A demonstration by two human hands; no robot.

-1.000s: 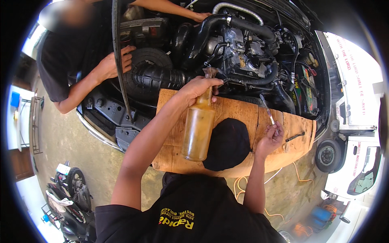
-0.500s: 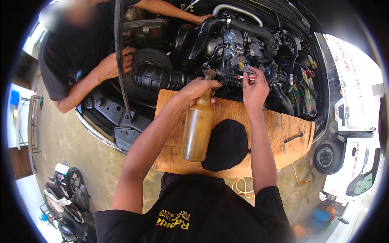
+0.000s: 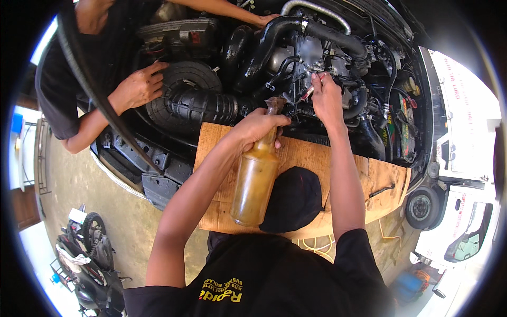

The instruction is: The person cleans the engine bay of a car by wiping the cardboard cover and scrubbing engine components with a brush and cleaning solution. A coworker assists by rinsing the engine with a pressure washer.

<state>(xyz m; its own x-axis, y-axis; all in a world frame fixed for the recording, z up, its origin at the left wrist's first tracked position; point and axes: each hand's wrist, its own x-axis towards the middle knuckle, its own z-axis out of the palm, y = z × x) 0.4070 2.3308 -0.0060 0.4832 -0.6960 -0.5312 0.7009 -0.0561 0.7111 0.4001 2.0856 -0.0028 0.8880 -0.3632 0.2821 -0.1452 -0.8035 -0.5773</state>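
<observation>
My left hand [image 3: 262,128] is wrapped round the neck of a cloudy yellowish bottle [image 3: 252,187]. The bottle leans slightly, its base toward me, with something brownish at its mouth. Over the engine [image 3: 311,58], my right hand [image 3: 327,100] pinches a slim red-and-white tool [image 3: 307,94]. Its tip points down-left at the engine parts; what kind of tool it is I cannot make out. Below the bottle and my right forearm lies a brown cardboard sheet [image 3: 364,182] across the front of the engine bay. A black cloth cap [image 3: 296,198] rests on it beside the bottle.
At the left a co-worker's hand [image 3: 138,87] is near the round black air cleaner housing [image 3: 193,74]; their other arm reaches over the engine. A black strip [image 3: 100,103] slants down across the left. A dark rod [image 3: 381,191] lies on the cardboard. A motorcycle [image 3: 87,259] stands behind left.
My right hand has moved farther over the engine with the red-and-white tool, now tilted downward. The bottle's base has swung slightly toward me and left. The black strip now slants more.
</observation>
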